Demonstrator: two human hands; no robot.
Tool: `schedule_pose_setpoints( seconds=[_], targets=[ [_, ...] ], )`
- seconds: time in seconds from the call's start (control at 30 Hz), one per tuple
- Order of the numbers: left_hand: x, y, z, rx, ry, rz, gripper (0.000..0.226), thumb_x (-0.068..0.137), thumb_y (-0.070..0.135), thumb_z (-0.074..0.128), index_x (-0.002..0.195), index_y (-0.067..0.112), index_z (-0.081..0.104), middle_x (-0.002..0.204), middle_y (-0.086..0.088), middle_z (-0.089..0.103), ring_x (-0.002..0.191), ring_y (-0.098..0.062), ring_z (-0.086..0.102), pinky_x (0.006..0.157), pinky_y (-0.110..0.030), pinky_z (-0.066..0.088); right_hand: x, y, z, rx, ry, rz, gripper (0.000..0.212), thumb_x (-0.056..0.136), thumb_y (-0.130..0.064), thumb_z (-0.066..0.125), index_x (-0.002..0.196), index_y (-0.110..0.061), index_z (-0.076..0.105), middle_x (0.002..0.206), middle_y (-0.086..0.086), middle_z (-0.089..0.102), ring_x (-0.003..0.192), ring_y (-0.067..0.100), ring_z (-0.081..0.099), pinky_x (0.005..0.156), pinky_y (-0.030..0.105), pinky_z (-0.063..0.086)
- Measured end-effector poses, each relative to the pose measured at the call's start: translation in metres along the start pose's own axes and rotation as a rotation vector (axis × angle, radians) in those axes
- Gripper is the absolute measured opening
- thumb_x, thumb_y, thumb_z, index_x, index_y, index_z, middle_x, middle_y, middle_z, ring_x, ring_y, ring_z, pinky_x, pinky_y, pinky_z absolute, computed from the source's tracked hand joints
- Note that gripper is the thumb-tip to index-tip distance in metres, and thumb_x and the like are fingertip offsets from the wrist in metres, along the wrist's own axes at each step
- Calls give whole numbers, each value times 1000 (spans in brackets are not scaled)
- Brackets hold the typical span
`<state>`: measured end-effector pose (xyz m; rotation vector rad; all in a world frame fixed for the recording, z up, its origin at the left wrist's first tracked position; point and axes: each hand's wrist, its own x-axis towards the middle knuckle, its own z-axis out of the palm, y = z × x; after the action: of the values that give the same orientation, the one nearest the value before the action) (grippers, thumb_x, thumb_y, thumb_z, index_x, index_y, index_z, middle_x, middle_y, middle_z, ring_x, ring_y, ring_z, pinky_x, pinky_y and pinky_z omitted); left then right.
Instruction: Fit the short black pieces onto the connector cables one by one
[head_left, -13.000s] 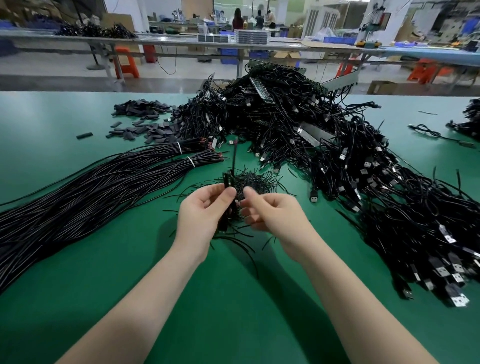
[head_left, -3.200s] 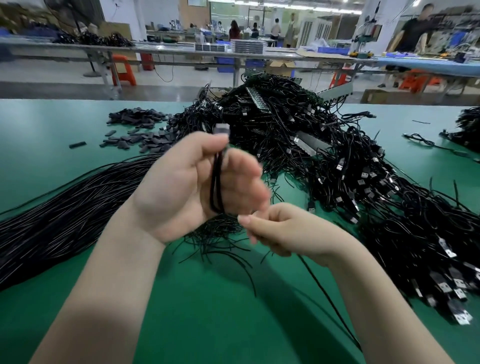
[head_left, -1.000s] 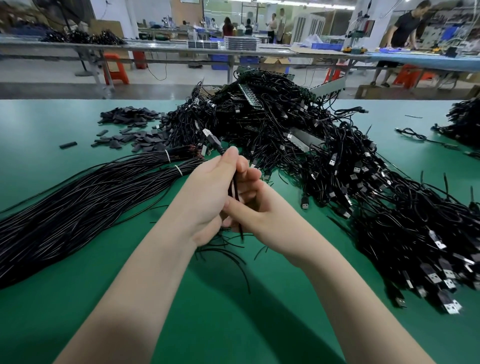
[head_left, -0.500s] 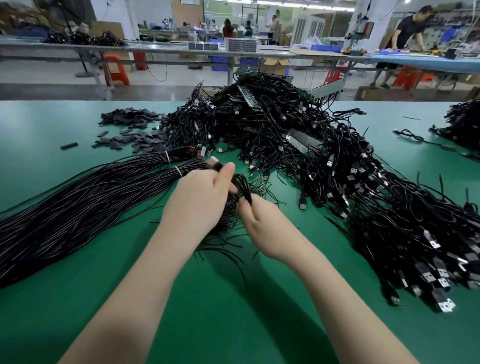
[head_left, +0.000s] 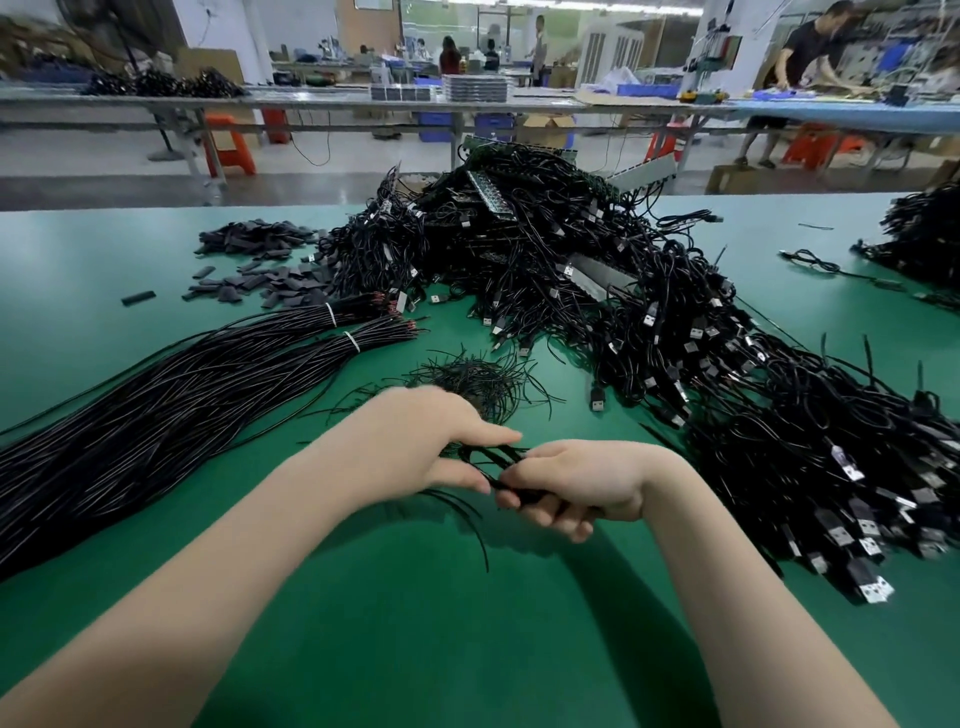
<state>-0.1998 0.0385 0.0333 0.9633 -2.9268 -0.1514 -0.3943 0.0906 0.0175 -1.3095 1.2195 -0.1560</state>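
My left hand (head_left: 415, 441) and my right hand (head_left: 576, 483) meet low over the green table, both gripping one folded black connector cable (head_left: 493, 460) that runs between them. The fingers of my right hand curl round the cable's bundled part. Just beyond the hands lies a small tangle of thin black ties (head_left: 478, 379). The short black pieces (head_left: 260, 265) lie scattered at the far left. A big heap of USB connector cables (head_left: 649, 322) fills the middle and right. The picture is blurred at the hands.
Long tied bundles of black wire (head_left: 171, 395) stretch across the left of the green table (head_left: 467, 649). Another cable heap (head_left: 924, 234) sits at the far right. Benches, orange stools and people stand behind the table.
Both hands have come down and toward me with the cable, away from the tangle of ties. My right hand has shifted right and now wraps round the cable.
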Motion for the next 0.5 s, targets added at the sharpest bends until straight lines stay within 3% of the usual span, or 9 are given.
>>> schedule_pose_setpoints(
  seconds=[0.13, 0.33, 0.5],
  targets=[
    [-10, 8, 9, -324, -22, -39, 40, 83, 46, 72, 121, 38, 63, 106, 16, 61, 98, -1, 51, 87, -21, 41, -4, -4, 3, -87, -85, 26, 28, 100, -20, 31, 76, -19, 45, 58, -3, 29, 43, 11, 20, 41, 20, 23],
    [-28, 31, 25, -172, -82, -58, 32, 99, 50, 38, 124, 34, 50, 115, 10, 59, 106, -10, 54, 90, -36, 47, -6, 2, 3, -112, -117, 33, 29, 102, -25, 32, 77, -20, 46, 59, -4, 28, 45, 11, 20, 44, 22, 23],
    [-29, 36, 34, -34, -94, -111, 28, 102, 45, 32, 119, 33, 52, 113, 8, 56, 109, -16, 54, 89, -37, 46, -2, 11, 6, -78, -151, 23, 33, 105, -36, 31, 82, -20, 46, 59, -5, 28, 44, 9, 20, 43, 19, 24]
  ],
)
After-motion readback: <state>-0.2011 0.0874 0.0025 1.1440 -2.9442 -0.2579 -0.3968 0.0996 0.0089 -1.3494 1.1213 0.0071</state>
